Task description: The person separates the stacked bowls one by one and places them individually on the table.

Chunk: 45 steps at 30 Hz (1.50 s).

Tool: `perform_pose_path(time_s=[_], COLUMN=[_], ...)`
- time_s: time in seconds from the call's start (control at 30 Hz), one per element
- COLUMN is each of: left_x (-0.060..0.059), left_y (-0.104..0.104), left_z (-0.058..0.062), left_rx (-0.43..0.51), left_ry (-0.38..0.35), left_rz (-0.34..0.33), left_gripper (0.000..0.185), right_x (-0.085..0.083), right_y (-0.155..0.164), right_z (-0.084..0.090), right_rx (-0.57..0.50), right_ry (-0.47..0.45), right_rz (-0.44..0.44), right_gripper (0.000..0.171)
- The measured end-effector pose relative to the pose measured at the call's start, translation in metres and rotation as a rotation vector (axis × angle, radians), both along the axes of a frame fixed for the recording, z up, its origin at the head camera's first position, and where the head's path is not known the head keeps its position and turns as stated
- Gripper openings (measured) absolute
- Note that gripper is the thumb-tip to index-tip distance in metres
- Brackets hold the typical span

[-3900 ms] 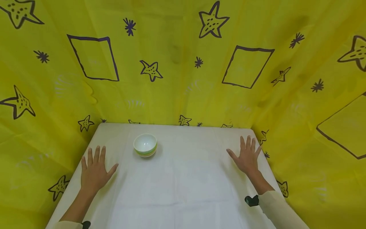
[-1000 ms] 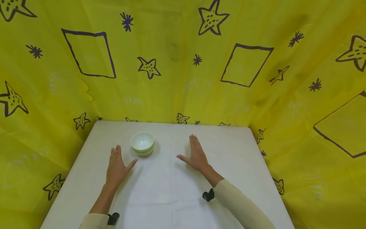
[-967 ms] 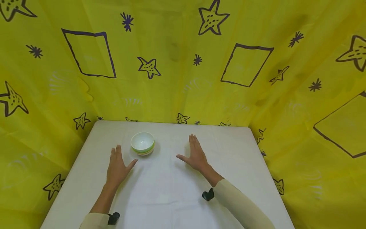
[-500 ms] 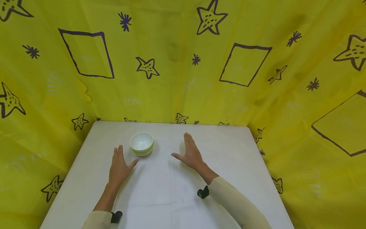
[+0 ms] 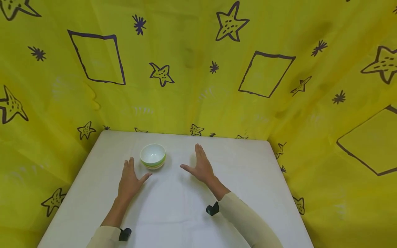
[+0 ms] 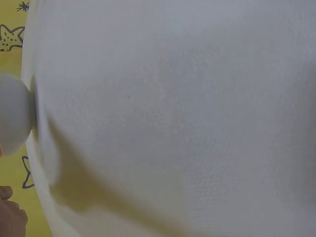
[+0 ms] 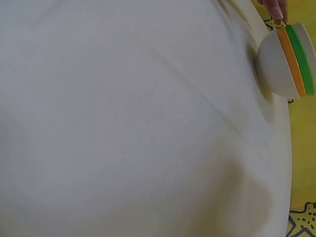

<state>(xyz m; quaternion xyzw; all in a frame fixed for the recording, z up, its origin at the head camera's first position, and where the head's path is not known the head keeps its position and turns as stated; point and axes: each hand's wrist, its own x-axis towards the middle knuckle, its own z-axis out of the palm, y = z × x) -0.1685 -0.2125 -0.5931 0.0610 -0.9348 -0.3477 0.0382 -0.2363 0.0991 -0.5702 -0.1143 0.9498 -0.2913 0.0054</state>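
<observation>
- The left hand [image 5: 128, 181] has an open grip: fingers straight and together, thumb spread toward the bowl [image 5: 153, 156], and it holds nothing. It lies low over the counter [image 5: 198, 206] just left of and nearer the person than the bowl, its thumb tip close to the bowl's base but apart from it.
- The right hand [image 5: 200, 167] also has an open grip, fingers straight, thumb pointing at the bowl, empty. It stands on the bowl's right, near it, with a gap of white cloth between.
- Against the earliest head view, both hands have left the counter's outer edges and closed in on the bowl; over the last second the right hand has crept a little nearer, while the left has barely shifted. The bowl has stayed in place.
- The bowl sits upright on the counter's far left part, near the yellow curtain [image 5: 192, 69]. It is white with green and orange bands under the rim [image 7: 296, 59], and its inside shows nothing in it.
- In the right wrist view a fingertip [image 7: 272, 9] shows just beyond the bowl.
</observation>
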Motion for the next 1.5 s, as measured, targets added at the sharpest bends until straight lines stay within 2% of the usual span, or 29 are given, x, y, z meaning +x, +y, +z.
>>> perform_pose_path(time_s=[0.13,0.33,0.57,0.87,1.1,1.5], left_x=[-0.002,-0.005,-0.010,-0.013,-0.017,-0.020], left_y=[-0.002,0.002,0.011,0.011,0.015,0.024], left_z=[0.002,-0.003,-0.005,-0.005,-0.009,-0.012], left_rx=[0.005,0.048,0.075,0.090,0.128,0.168], left_ry=[0.003,0.031,0.011,0.011,0.038,0.031], left_rz=[-0.004,-0.003,0.025,0.032,0.051,0.084], left_gripper=[0.116,0.117,0.118,0.118,0.114,0.112], right_x=[-0.001,-0.001,-0.003,-0.006,-0.010,-0.017], right_y=[-0.007,-0.017,-0.028,-0.042,-0.048,-0.057], right_z=[-0.003,-0.003,0.001,0.007,0.010,0.012], right_rx=[-0.034,-0.044,-0.081,-0.095,-0.101,-0.088], right_ry=[-0.002,-0.010,-0.008,-0.020,-0.025,-0.008], right_rz=[-0.009,-0.003,0.020,0.014,0.012,0.052], right_gripper=[0.118,0.118,0.116,0.116,0.114,0.116])
